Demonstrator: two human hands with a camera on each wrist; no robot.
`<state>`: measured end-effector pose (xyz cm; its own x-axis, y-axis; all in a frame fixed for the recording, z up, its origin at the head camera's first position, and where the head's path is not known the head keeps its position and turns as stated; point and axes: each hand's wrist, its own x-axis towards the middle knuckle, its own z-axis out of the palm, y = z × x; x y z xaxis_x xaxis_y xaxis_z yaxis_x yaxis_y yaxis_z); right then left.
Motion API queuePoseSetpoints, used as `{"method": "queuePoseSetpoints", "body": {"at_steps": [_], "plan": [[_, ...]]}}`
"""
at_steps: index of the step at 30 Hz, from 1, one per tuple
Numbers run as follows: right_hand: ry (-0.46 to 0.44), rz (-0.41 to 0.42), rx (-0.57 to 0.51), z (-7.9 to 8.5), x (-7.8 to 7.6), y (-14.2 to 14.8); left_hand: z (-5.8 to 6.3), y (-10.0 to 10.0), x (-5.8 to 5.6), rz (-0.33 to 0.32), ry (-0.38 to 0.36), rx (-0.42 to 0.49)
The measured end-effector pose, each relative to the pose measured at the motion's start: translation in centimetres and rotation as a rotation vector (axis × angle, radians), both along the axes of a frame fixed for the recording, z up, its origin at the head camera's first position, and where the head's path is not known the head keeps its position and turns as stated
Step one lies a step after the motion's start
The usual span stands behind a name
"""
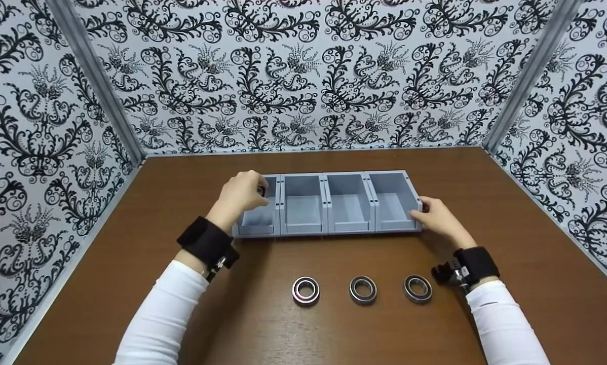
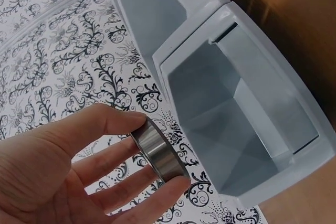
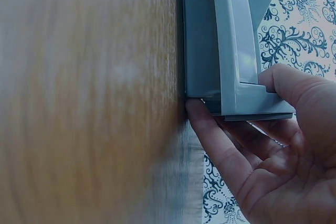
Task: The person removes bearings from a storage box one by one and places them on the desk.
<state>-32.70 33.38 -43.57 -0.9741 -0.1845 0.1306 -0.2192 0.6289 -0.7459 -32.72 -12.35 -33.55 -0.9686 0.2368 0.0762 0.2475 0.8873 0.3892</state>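
Note:
My left hand (image 1: 242, 191) is at the leftmost grey bin (image 1: 255, 230) of a joined row. In the left wrist view its thumb and fingers pinch a steel ball bearing (image 2: 159, 153) by the rim, just outside the open bin (image 2: 302, 103). At the other end of the row, my right hand (image 1: 438, 217) grips the side wall of the rightmost bin (image 1: 399, 226). The right wrist view shows the thumb over the bin's edge (image 3: 257, 100) and the fingers against its outer side, with one fingertip low by the tabletop.
Three more ball bearings, a left one (image 1: 296, 291), a middle one (image 1: 353, 291) and a right one (image 1: 408, 290), lie in a spaced line on the brown table (image 1: 334, 334) before the bins. Patterned panels (image 1: 303, 76) enclose the back and sides.

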Motion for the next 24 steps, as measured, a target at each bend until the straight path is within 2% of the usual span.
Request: {"method": "queuePoseSetpoints", "body": {"at_steps": [5,24], "plan": [[-0.014,-0.001,-0.011,0.0,0.0,-0.1,0.2,-0.2,0.6,0.015,0.004,0.006],[-0.009,-0.005,-0.054,-0.2,-0.1,0.0,0.4,-0.4,3.0,-0.050,0.028,0.023]]}}
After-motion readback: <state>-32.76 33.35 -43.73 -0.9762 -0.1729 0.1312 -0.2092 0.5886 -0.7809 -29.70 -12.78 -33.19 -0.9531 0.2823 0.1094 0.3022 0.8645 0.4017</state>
